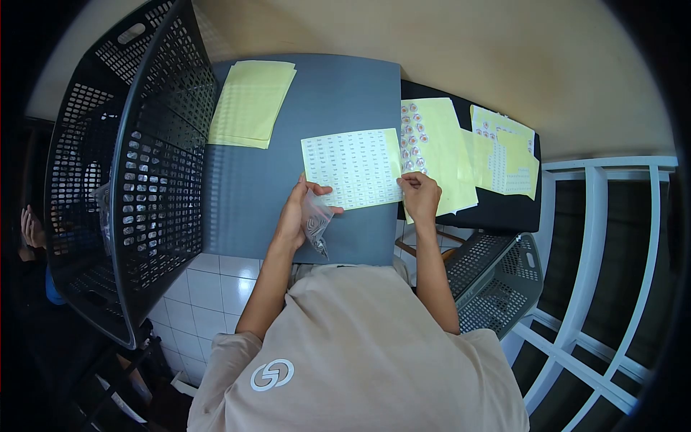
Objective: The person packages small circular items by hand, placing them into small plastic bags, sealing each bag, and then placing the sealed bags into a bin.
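A sheet of small printed labels [350,169] lies in front of me over the grey table, with a plain yellowish strip along its right side. My left hand [294,212] is closed on a small clear plastic bag [317,219], with small dark pieces at the bag's bottom. Two fingers of that hand reach over the lower left corner of the sheet. At the sheet's right edge, my right hand [420,196] has thumb and forefinger pinched together on the border.
Yellow sheets [252,104] lie at the grey table's [345,86] back left. Sticker sheets [439,144] cover the dark table at right. A tall black crate [162,158] borders the left; another crate [497,281] is low right. Another person's hand [32,227] shows far left.
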`<state>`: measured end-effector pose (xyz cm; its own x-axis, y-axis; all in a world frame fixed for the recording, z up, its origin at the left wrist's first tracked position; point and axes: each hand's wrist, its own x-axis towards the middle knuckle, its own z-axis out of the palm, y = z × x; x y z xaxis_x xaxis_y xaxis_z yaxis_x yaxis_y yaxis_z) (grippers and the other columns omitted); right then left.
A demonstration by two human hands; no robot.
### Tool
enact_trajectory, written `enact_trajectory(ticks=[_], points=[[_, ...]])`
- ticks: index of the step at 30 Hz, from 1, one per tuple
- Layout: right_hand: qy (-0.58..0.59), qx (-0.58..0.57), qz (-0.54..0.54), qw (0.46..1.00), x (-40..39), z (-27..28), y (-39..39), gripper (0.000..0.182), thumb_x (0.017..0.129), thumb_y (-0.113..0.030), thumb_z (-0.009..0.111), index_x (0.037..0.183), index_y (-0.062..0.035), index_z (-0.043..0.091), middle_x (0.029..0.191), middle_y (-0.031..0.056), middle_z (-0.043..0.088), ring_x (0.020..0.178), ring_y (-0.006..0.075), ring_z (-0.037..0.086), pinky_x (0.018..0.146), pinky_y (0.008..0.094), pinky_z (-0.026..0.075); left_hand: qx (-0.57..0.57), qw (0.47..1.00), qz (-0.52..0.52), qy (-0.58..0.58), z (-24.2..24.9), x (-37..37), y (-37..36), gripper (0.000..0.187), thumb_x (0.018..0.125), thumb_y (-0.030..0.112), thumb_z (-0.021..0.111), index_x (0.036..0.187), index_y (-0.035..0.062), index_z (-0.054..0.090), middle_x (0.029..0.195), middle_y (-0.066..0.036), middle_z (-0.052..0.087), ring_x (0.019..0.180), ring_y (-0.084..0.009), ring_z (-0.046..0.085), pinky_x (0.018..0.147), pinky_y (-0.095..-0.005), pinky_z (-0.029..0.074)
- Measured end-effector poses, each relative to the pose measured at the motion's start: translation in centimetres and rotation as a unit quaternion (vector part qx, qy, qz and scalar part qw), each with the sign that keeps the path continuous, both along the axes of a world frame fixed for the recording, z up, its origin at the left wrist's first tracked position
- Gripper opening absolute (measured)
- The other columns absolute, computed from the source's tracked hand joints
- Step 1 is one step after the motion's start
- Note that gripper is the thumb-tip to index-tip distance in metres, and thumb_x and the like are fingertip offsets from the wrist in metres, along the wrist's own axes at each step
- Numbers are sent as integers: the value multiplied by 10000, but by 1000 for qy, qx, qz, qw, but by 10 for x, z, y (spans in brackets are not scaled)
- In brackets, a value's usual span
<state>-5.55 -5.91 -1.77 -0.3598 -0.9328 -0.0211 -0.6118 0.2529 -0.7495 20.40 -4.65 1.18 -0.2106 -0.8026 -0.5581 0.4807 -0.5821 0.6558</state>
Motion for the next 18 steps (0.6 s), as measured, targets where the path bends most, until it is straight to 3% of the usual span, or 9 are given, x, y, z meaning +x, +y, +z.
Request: enact_trajectory(ticks=[5,9,12,16,18], points=[[4,-21,0,1000,7,5,1,99,744,-56,723,791,25,693,702,161,682,647,250,681,640,339,523,-50,998,15,44,-14,3,3,443,941,385,340,923,-9,542,1124,-238,531,974,-458,616,906,-480,445],[13,-34,22,999,10,7,2,62,754,-23,697,781,27,673,699,158,666,623,264,663,605,346,509,-23,998,14,62,-1,1,4,455,872,355,349,938,-44,559,1175,-237,509,1028,-464,596,943,-478,407],[55,-62,62,995,8,3,4,62,786,1,670,833,40,656,778,138,664,680,203,656,608,328,504,-23,999,0,31,3,0,5,427,806,299,362,888,-60,580,1248,-242,471,1079,-470,571,943,-452,414],[48,-141,75,986,10,-1,8,59,782,43,639,839,31,635,784,149,624,686,251,633,560,340,494,-45,999,-14,17,-12,-1,8,377,775,262,404,796,-54,609,1314,-245,433,1125,-449,552,946,-438,414],[-16,-122,61,990,9,0,10,51,804,36,635,853,22,632,809,111,622,721,197,625,548,297,496,-53,998,-18,6,-13,-1,8,358,764,249,418,770,-49,616,1320,-247,431,1138,-441,547,941,-433,418]])
